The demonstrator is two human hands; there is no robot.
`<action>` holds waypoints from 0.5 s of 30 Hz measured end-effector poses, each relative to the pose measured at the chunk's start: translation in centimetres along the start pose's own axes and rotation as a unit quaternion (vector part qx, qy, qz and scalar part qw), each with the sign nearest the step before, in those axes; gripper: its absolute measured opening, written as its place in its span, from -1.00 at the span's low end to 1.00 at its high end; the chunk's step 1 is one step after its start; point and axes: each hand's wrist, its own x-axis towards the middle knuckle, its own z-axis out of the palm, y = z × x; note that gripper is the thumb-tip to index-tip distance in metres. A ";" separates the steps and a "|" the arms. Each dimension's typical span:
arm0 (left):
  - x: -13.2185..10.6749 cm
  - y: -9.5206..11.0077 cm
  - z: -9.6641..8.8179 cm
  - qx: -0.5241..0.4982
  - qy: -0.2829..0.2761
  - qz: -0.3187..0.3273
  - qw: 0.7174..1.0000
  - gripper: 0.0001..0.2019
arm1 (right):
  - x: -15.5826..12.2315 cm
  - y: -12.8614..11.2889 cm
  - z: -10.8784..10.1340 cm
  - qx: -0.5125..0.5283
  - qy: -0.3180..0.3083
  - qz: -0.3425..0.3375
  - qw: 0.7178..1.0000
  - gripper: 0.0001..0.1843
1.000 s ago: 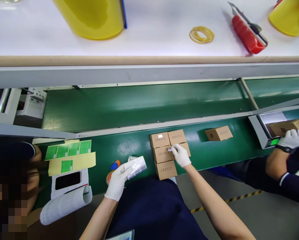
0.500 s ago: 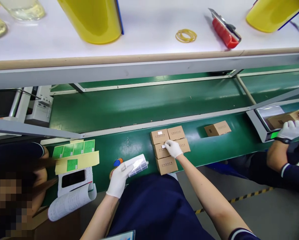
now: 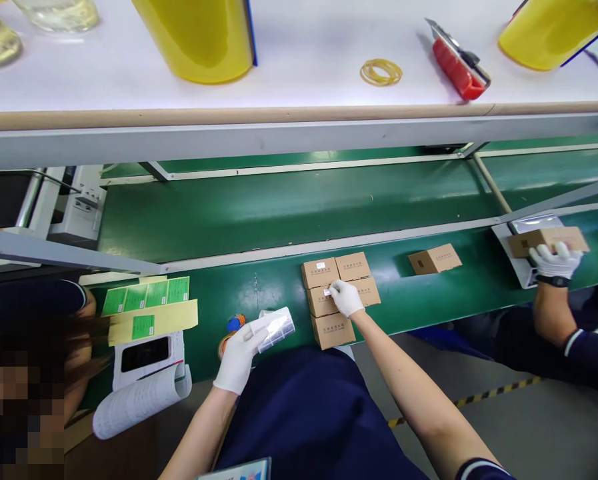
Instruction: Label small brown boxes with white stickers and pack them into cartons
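Observation:
My gloved left hand point(image 3: 237, 357) is closed round a roll of silvery-white labels point(image 3: 277, 329), held just above the green belt. My gloved right hand point(image 3: 347, 298) has its fingertips pinched at a small white label point(image 3: 327, 292) on the middle-left cardboard box point(image 3: 321, 305). That box is one of several small brown boxes standing close together. The rear-left box point(image 3: 319, 272) has a white label on its top. Beside it sits the rear-right box point(image 3: 351, 266), and the front box point(image 3: 333, 330) is nearest my body. My right hand partly covers the box point(image 3: 369, 291) at middle right.
A single box point(image 3: 435, 259) stands to the right. Farther right, a co-worker's gloved hand point(image 3: 556, 259) holds another box point(image 3: 549, 241) over a white device. At left lie green label sheets point(image 3: 149, 297), a phone point(image 3: 146, 354) and curled paper point(image 3: 141, 403). Above, a shelf carries a utility knife point(image 3: 459, 63).
The co-worker at right has lifted a box and shifted it left over the white device. My hands stay almost in place, with the roll turned slightly. The view has moved a little.

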 end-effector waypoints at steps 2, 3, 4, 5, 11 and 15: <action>0.1 0.1 0.0 -0.002 -0.028 -0.012 1.000 -0.39 | -0.1 -0.3 0.0 -0.013 -0.002 0.005 1.000 -0.81; 0.1 0.1 0.0 -0.003 -0.035 -0.014 0.999 -0.39 | -0.1 -0.5 0.0 -0.021 -0.003 0.008 1.000 -0.80; 0.2 0.1 0.0 -0.002 -0.036 -0.013 0.999 -0.39 | -0.1 -0.7 0.1 -0.030 -0.003 0.013 0.999 -0.80; 0.3 0.2 0.0 -0.004 -0.039 -0.012 0.999 -0.39 | -0.2 -1.0 0.2 -0.039 -0.004 0.019 0.999 -0.79; 0.2 0.2 0.0 0.001 -0.048 -0.003 0.999 -0.48 | 0.0 -2.5 0.0 -0.089 0.006 0.087 0.992 -0.83; -0.4 0.4 -0.5 0.059 -0.024 0.012 0.998 -0.49 | -0.6 -2.2 -3.1 -0.089 0.022 0.149 0.985 -0.66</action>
